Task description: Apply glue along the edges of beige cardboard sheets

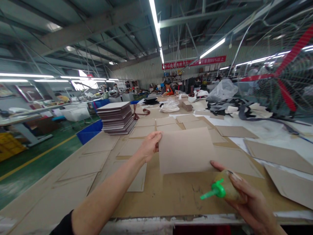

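My left hand (152, 143) pinches the upper left edge of a beige rectangular sheet (186, 151), which is raised and tilted above the table. In my right hand (249, 192) is a glue bottle (228, 187) with a green nozzle (216, 190) pointing left; the fingers wrap round its body. The right index finger reaches the sheet's lower right corner. Under and around the sheet, several similar beige panels (132, 147) lie in rows on the brown tabletop (181, 199). Some show faint glue-like lines along their edges.
A tall stack of panels (116, 119) stands at the left edge, beside a blue bin (89, 132). Dark and pale scraps (234, 109) and a clear plastic bag (221, 89) lie at the back right. A large fan (281, 71) is at right. A person (168, 88) sits at the far end.
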Available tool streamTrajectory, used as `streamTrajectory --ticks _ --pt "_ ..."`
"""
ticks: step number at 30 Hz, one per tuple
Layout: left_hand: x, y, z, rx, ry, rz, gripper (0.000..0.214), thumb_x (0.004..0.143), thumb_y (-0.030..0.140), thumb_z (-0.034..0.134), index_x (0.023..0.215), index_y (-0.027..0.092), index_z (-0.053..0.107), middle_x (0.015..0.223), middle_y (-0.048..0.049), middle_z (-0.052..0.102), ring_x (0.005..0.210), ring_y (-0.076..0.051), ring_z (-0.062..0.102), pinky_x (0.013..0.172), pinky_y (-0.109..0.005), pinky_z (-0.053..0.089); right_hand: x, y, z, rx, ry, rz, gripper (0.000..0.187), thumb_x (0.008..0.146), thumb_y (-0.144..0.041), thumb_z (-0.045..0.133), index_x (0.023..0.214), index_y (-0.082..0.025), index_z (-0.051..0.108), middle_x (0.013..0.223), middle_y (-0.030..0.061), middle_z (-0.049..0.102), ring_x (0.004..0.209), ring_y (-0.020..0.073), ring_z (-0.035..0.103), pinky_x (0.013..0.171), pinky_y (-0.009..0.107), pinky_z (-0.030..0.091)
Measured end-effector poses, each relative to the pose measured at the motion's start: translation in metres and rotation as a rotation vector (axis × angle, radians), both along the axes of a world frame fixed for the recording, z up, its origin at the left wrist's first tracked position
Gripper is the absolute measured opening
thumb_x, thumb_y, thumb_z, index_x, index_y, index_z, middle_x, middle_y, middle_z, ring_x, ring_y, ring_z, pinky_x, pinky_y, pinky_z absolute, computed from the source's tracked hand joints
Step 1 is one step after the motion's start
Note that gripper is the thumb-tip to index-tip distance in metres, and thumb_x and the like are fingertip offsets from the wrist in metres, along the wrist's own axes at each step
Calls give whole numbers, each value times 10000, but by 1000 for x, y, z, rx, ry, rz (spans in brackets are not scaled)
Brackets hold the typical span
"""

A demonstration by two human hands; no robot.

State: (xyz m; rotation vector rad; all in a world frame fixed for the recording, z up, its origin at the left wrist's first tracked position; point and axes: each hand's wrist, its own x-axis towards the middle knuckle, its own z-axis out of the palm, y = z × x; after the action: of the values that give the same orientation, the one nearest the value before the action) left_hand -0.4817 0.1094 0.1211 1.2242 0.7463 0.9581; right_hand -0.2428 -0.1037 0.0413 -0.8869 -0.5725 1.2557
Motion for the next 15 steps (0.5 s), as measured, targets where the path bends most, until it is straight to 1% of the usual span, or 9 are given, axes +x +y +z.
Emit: streamTrajectory --ticks 2,4,7,9,11,12,14,15 --pt "-1 -5 0 -41 -94 -42 224 808 348 676 945 179 625 761 -15 680 598 -127 636 534 -221 528 -1 4 -5 42 51 22 643 768 -430 743 1336 -200 546 866 73 630 662 159 556 520 191 463" --pt "-2 -15 -3 -83 -191 -83 224 807 316 679 965 163 633 834 -39 703 659 -139 658 597 -243 555 -2 9 -9 85 89 17 687 770 -437 736 1368 -187 509 892 92 635 707 186 575 520 203 463" --pt "1 -35 -18 -139 -318 -95 270 766 221 714 1015 150 638 972 -58 713 790 -160 677 718 -283 578 -8 19 -11 120 144 -11 678 779 -431 730 1371 -191 505 930 101 634 743 196 585 536 209 475" --pt "9 -50 -32 -171 -383 -64 232 738 187 743 945 149 644 943 -42 716 798 -156 674 754 -296 580 -15 25 -9 138 168 -16 664 775 -429 736 1358 -196 519 943 92 626 707 176 574 536 207 482" --pt "21 -62 -44 -207 -425 -14 178 724 169 765 843 147 635 856 -17 711 745 -137 666 732 -278 584 -24 29 -8 152 167 18 661 775 -432 739 1355 -200 523 915 77 619 652 155 549 528 207 485" --pt "27 -67 -49 -229 -433 11 174 726 170 769 831 144 631 844 -18 708 722 -132 663 694 -264 586 -28 30 -7 158 156 48 666 775 -436 739 1358 -200 520 884 70 615 630 148 537 524 207 486" --pt "39 -73 -55 -278 -432 61 185 754 183 754 889 137 635 887 -40 710 685 -128 661 600 -234 578 -35 30 -7 148 119 95 659 791 -446 726 1366 -205 511 820 58 607 613 145 525 515 201 481" --pt "43 -75 -57 -303 -428 90 195 777 189 734 934 133 634 916 -55 710 669 -127 660 557 -219 567 -36 28 -8 136 101 92 641 803 -448 715 1364 -211 514 809 54 607 614 143 526 513 195 479"
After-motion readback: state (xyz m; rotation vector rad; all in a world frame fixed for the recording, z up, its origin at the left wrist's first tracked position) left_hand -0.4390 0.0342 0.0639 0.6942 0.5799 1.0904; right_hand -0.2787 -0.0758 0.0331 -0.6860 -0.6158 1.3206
